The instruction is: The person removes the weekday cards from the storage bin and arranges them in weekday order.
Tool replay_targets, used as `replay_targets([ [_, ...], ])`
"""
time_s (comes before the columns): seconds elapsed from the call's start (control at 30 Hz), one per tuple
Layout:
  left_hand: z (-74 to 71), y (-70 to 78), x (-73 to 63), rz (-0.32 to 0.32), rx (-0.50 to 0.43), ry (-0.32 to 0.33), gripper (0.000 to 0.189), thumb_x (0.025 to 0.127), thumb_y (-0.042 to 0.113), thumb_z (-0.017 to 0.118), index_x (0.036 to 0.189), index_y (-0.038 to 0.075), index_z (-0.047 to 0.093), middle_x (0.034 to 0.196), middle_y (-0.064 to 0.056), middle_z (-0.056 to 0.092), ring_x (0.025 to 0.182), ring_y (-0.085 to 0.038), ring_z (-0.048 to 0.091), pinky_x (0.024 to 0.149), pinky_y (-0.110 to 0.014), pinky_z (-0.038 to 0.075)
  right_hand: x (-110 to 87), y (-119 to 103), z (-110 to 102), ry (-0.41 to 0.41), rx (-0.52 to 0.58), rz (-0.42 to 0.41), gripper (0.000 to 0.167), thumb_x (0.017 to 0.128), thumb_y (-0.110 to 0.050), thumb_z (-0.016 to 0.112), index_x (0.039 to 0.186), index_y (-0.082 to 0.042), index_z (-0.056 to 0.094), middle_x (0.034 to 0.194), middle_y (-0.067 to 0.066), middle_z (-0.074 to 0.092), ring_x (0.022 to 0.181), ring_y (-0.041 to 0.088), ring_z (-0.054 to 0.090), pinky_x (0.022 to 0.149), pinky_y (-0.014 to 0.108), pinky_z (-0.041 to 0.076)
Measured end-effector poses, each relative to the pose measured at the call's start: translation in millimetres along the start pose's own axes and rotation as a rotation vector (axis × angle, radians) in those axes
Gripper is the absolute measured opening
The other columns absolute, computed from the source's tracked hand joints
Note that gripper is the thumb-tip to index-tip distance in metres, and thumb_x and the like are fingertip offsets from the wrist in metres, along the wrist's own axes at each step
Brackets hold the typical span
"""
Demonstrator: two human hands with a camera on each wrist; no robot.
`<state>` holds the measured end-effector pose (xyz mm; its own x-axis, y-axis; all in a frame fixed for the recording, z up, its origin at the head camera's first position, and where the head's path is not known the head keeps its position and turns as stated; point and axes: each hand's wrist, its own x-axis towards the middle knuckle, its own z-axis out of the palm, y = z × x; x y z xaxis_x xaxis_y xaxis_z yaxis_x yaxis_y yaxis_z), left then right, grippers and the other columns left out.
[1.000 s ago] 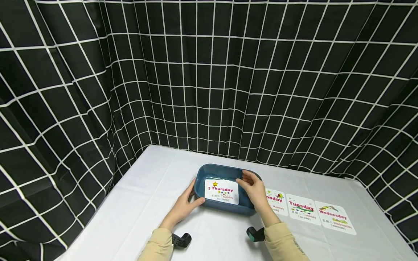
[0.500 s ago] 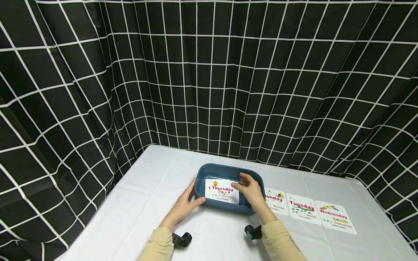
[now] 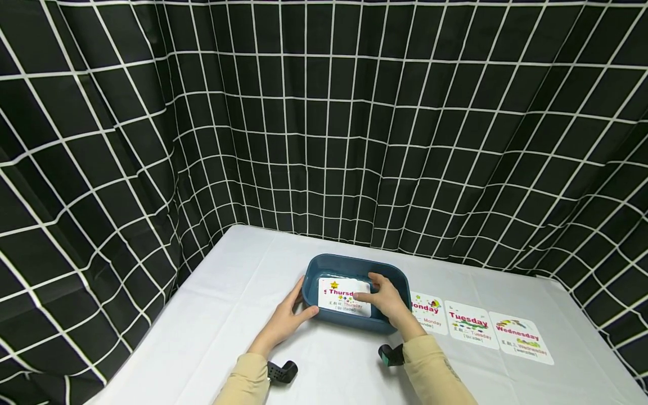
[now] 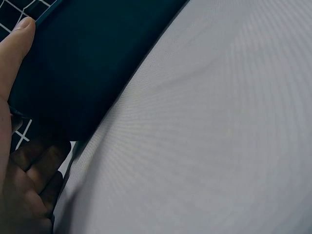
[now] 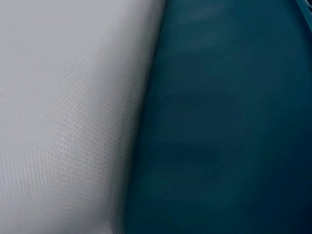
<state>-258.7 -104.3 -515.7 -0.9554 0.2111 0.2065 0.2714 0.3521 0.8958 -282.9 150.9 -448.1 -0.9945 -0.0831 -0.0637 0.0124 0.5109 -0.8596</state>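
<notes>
A dark teal plastic box [image 3: 349, 322] stands on the white tabletop. Inside it lies a white card [image 3: 338, 306] printed "Thursday" with a yellow star; part of another letter shows at its left edge. My left hand [image 3: 284, 320] holds the box's left end, thumb at the near rim and fingers around the side; in the left wrist view the thumb [image 4: 22, 36] lies along the box's side [image 4: 92, 58]. My right hand [image 3: 388, 301] reaches into the box, its thumb over the card's right part and its fingers apart from the thumb. Whether it touches the card, I cannot tell.
To the right of the box, "Monday" [image 3: 429, 315], "Tuesday" [image 3: 471, 325] and "Wednesday" [image 3: 522, 338] cards lie in a row; the box hides part of the Monday card. A black curtain [image 3: 344, 140] with white grid lines stands behind the table.
My right hand has moved left inside the box, from beyond the card's right edge to over its right part. The left hand, box and cards stay put.
</notes>
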Motion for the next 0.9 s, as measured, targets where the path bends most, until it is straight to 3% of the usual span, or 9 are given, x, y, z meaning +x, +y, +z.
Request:
replay_targets([
  [0.27,1.1,-2.7,0.5,-0.013,0.004,0.002,0.085,0.083,0.046,0.066,0.150,0.023,0.017,0.150,-0.004,0.024,0.129,-0.025,0.037,0.106,-0.049,0.022,2.7,1.2,3.2,-0.035,-0.096,0.020,0.085,0.072,-0.022,0.081,0.139,0.003,0.035,0.139,0.029,0.033,0.124,0.046,0.032,0.095,0.057,0.035],
  [0.57,1.7,-0.5,0.1,-0.005,-0.001,0.010,0.082,0.085,0.038,0.067,0.149,0.022,0.018,0.150,-0.006,0.025,0.128,-0.028,0.037,0.106,-0.051,0.022,6.6,1.7,3.8,-0.063,-0.090,0.048,0.090,0.070,-0.021,0.082,0.140,0.006,0.030,0.140,0.030,0.030,0.127,0.047,0.027,0.100,0.057,0.028],
  [0.83,-3.8,31.4,-10.1,0.013,-0.023,0.007,0.081,0.087,0.028,0.066,0.148,0.007,0.018,0.148,-0.018,0.025,0.127,-0.037,0.036,0.105,-0.054,0.022,7.9,2.4,4.2,-0.080,-0.101,0.062,0.093,0.069,-0.020,0.083,0.140,0.007,0.029,0.141,0.029,0.030,0.130,0.045,0.023,0.103,0.056,0.024],
  [0.9,-4.3,33.3,-11.5,0.022,-0.033,0.009,0.080,0.087,0.027,0.066,0.148,0.006,0.019,0.147,-0.019,0.027,0.126,-0.038,0.037,0.104,-0.055,0.022,8.2,2.6,4.9,-0.088,-0.122,0.055,0.094,0.067,-0.019,0.084,0.139,0.007,0.030,0.140,0.030,0.030,0.129,0.046,0.024,0.102,0.056,0.024],
])
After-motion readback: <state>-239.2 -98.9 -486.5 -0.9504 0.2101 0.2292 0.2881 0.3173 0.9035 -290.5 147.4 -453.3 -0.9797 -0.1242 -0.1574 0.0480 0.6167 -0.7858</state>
